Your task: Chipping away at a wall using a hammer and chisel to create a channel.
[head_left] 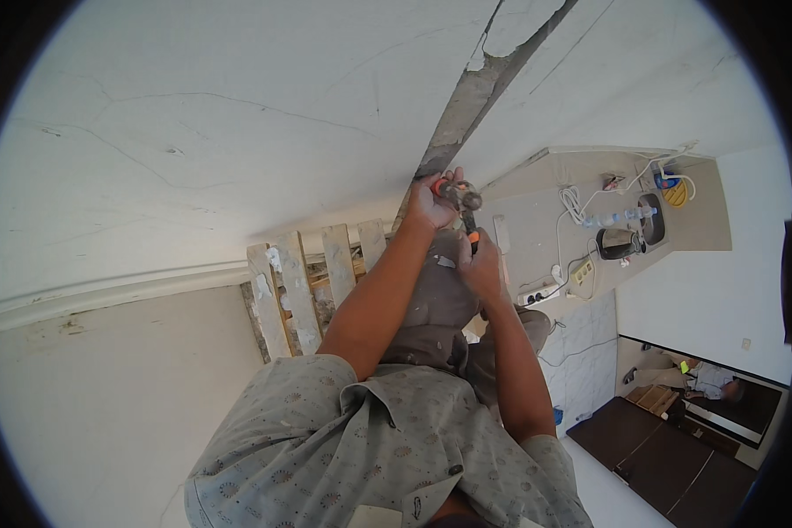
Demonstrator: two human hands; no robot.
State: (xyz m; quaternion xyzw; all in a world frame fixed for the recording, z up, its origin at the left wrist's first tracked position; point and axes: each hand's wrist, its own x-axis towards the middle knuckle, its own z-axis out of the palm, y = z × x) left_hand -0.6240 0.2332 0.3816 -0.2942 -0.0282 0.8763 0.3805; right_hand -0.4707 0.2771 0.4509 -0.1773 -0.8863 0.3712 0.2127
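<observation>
A cracked white wall point(238, 114) with a grey chased groove point(466, 97), wooden slats point(312, 282), and a cluttered counter point(537, 229) beyond.

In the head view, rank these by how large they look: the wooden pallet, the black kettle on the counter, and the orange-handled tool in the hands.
1. Wooden pallet, clearly the largest in the picture.
2. and 3. Black kettle and orange-handled tool look about alike; the tool is partly hidden by the hands and at a different distance from the camera, so no firm ranking between them.
</observation>
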